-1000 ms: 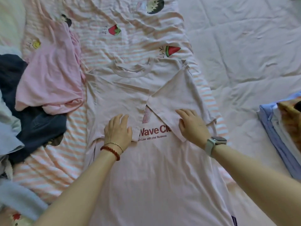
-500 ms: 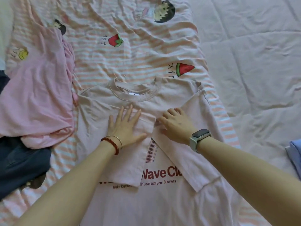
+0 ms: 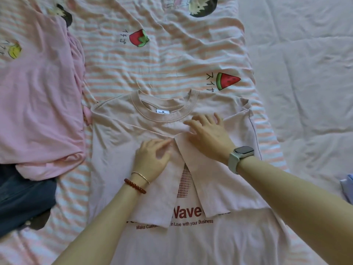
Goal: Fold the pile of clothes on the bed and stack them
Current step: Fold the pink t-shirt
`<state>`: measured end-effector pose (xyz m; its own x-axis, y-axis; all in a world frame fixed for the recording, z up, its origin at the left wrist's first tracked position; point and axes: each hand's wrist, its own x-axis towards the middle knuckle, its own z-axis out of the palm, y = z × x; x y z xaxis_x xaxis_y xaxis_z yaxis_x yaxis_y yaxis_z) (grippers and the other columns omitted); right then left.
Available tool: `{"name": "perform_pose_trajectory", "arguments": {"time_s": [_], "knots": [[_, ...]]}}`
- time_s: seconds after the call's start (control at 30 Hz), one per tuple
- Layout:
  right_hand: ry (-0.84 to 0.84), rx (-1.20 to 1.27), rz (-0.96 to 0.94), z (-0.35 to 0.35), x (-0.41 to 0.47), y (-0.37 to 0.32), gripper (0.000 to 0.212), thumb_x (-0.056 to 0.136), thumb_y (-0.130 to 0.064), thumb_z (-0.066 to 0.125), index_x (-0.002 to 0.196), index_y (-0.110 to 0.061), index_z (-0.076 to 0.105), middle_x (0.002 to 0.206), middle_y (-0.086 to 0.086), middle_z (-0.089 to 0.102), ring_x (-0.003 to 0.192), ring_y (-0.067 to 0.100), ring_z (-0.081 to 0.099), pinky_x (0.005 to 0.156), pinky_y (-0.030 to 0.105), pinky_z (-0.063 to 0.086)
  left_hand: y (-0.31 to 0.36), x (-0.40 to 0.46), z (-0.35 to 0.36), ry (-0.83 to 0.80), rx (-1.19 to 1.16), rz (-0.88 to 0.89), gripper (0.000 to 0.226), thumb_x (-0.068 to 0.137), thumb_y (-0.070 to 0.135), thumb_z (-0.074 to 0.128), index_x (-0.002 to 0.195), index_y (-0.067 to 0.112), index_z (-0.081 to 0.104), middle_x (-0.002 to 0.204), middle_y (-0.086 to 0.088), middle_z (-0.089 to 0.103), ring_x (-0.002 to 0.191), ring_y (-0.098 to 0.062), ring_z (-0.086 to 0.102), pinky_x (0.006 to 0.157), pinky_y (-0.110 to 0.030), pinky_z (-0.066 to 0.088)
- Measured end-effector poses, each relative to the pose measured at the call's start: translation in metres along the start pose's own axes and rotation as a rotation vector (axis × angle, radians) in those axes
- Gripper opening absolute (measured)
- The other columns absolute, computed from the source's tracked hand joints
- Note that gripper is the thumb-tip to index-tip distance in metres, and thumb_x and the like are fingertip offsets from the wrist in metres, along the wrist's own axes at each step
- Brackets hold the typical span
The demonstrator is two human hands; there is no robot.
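A pale pink T-shirt (image 3: 118,134) with red "Wave" lettering lies face up on the bed, collar away from me. Both sleeves are folded inward over the chest. My left hand (image 3: 150,157), with a bead bracelet, rests on the folded left sleeve, fingers loosely bent and touching the cloth near the sleeve's top corner. My right hand (image 3: 208,132), with a watch on the wrist, lies flat on the folded right sleeve just below the collar, fingers spread. A pink garment (image 3: 38,104) and dark denim (image 3: 21,197) lie unfolded at the left.
A striped pink sheet (image 3: 172,60) with fruit and cartoon prints lies under the shirt. Plain pale bedding (image 3: 305,83) spreads to the right. A bit of light blue fabric (image 3: 348,186) shows at the right edge.
Both hands slid up the shirt from the lettering toward the collar, smoothing the folded sleeves. My view moved closer and up, and the folded stack at the right has nearly left the frame.
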<state>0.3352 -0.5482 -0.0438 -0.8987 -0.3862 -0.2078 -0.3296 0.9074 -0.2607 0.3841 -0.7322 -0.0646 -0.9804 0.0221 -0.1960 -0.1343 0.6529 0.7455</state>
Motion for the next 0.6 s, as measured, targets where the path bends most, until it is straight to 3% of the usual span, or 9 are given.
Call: {"name": "perform_pose_trajectory", "arguments": {"time_s": [0.07, 0.13, 0.23, 0.3, 0.37, 0.43, 0.5, 0.6], "knots": [[0.164, 0.06, 0.039, 0.0, -0.013, -0.004, 0.034, 0.09, -0.024, 0.056, 0.123, -0.014, 0.056, 0.124, 0.009, 0.054, 0.117, 0.027, 0.047, 0.104, 0.049, 0.026, 0.005, 0.009, 0.0, -0.123, -0.172, -0.194, 0.042, 0.078, 0.035, 0.061, 0.113, 0.013, 0.065, 0.093, 0.001, 0.065, 0.103, -0.026, 0.056, 0.095, -0.041, 0.044], [0.38, 0.06, -0.012, 0.003, -0.039, -0.009, 0.025, 0.087, -0.022, 0.055, 0.106, -0.01, 0.065, 0.106, 0.011, 0.061, 0.097, 0.027, 0.054, 0.087, 0.039, 0.036, 0.008, 0.02, 0.001, -0.136, -0.215, -0.266, 0.031, 0.081, 0.031, 0.068, 0.108, 0.015, 0.065, 0.08, 0.006, 0.057, 0.092, -0.023, 0.057, 0.092, -0.04, 0.046], [0.218, 0.005, -0.161, 0.019, -0.093, -0.015, 0.028, 0.082, -0.036, 0.053, 0.094, -0.013, 0.063, 0.091, 0.004, 0.06, 0.078, 0.025, 0.055, 0.07, 0.032, 0.035, 0.016, 0.03, 0.008, -0.166, -0.11, -0.247, 0.026, 0.077, 0.042, 0.069, 0.095, 0.025, 0.062, 0.09, 0.003, 0.062, 0.096, -0.022, 0.058, 0.089, -0.04, 0.047], [0.04, -0.019, -0.203, 0.033, -0.125, -0.017, 0.041, 0.074, -0.047, 0.056, 0.101, -0.016, 0.057, 0.092, 0.001, 0.059, 0.075, 0.023, 0.054, 0.066, 0.032, 0.036, 0.018, 0.031, 0.011, -0.168, -0.035, -0.267, 0.026, 0.074, 0.048, 0.066, 0.088, 0.027, 0.06, 0.097, 0.002, 0.064, 0.1, -0.022, 0.058, 0.091, -0.041, 0.046], [-0.067, -0.065, -0.231, 0.046, -0.144, -0.017, 0.056, 0.068, -0.051, 0.057, 0.113, -0.019, 0.051, 0.099, 0.0, 0.059, 0.081, 0.022, 0.056, 0.067, 0.033, 0.041, 0.021, 0.031, 0.009, -0.178, -0.134, -0.305, 0.027, 0.068, 0.05, 0.063, 0.08, 0.027, 0.057, 0.091, 0.004, 0.063, 0.099, -0.024, 0.059, 0.092, -0.042, 0.046], [-0.081, -0.09, -0.252, 0.051, -0.148, -0.014, 0.055, 0.07, -0.045, 0.059, 0.119, -0.019, 0.054, 0.104, 0.0, 0.06, 0.087, 0.022, 0.058, 0.067, 0.033, 0.046, 0.025, 0.029, 0.008, -0.171, -0.236, -0.3, 0.022, 0.063, 0.047, 0.059, 0.073, 0.029, 0.055, 0.083, 0.005, 0.061, 0.096, -0.024, 0.06, 0.092, -0.043, 0.046], [-0.012, -0.101, -0.279, 0.048, -0.143, -0.012, 0.046, 0.072, -0.03, 0.069, 0.115, -0.016, 0.063, 0.1, 0.0, 0.064, 0.083, 0.022, 0.061, 0.063, 0.031, 0.047, 0.029, 0.028, 0.007, -0.144, -0.245, -0.274, 0.017, 0.072, 0.04, 0.065, 0.072, 0.028, 0.053, 0.08, 0.003, 0.063, 0.091, -0.025, 0.062, 0.09, -0.042, 0.048], [0.093, -0.021, -0.298, 0.043, -0.139, -0.016, 0.046, 0.071, -0.012, 0.069, 0.116, -0.008, 0.061, 0.091, 0.004, 0.067, 0.072, 0.022, 0.061, 0.059, 0.026, 0.046, 0.032, 0.023, 0.008, -0.097, -0.301, -0.267, 0.022, 0.085, 0.014, 0.062, 0.073, 0.023, 0.046, 0.067, 0.001, 0.059, 0.07, -0.023, 0.058, 0.074, -0.035, 0.049]]}}
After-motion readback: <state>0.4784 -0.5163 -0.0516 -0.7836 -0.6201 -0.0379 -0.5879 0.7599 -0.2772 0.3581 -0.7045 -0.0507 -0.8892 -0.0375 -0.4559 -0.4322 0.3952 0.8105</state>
